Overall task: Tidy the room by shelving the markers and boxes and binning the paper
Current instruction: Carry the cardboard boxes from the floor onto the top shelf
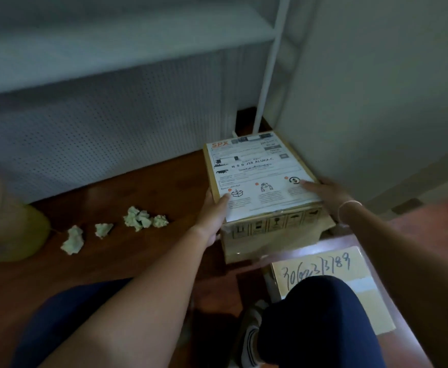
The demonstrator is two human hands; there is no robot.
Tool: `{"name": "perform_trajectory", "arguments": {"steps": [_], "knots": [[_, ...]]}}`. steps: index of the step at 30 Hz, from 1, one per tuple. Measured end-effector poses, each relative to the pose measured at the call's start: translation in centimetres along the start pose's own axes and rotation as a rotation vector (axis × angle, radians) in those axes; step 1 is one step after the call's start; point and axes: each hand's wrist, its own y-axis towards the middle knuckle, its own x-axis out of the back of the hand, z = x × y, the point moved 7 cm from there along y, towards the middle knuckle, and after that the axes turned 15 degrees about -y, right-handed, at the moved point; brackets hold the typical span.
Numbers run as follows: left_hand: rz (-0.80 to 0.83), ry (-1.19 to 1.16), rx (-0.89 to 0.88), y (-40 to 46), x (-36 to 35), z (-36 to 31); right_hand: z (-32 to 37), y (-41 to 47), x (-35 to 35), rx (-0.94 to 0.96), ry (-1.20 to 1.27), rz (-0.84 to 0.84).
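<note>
Head view: left hand (pixel 213 211) and right hand (pixel 326 193) grip cardboard box (pixel 265 181).

Box w/ label (pixel 262 181): cardboard, I saw it flat, near wall corner.
2nd box (pixel 331 274): handwritten digits, nearer me.
Paper wads (pixel 138 219): four, crumpled, on floor left.

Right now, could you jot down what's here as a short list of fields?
place: wooden floor beside a white shelf
hands: left hand and right hand grip the labelled box by its sides
second box: numbered box lying near the knee
paper: four crumpled balls on the floor, left of the box
bin: not clearly visible
</note>
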Motion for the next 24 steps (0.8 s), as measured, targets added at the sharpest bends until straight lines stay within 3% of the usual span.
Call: {"name": "perform_trajectory", "arguments": {"steps": [9, 12, 24], "knots": [[-0.014, -0.04, -0.325, -13.5, 7.8, -13.1, 12.2, -12.4, -4.4, 0.191, 0.256, 0.106], [-0.025, -0.094, -0.412, -17.6, 10.6, -16.5, 16.7, -16.7, -6.0, 0.344, 0.33, 0.139], [-0.17, -0.178, -0.791, -33.9, 18.6, -26.6, 31.2, -32.4, -11.0, 0.826, 0.333, 0.158]]}}
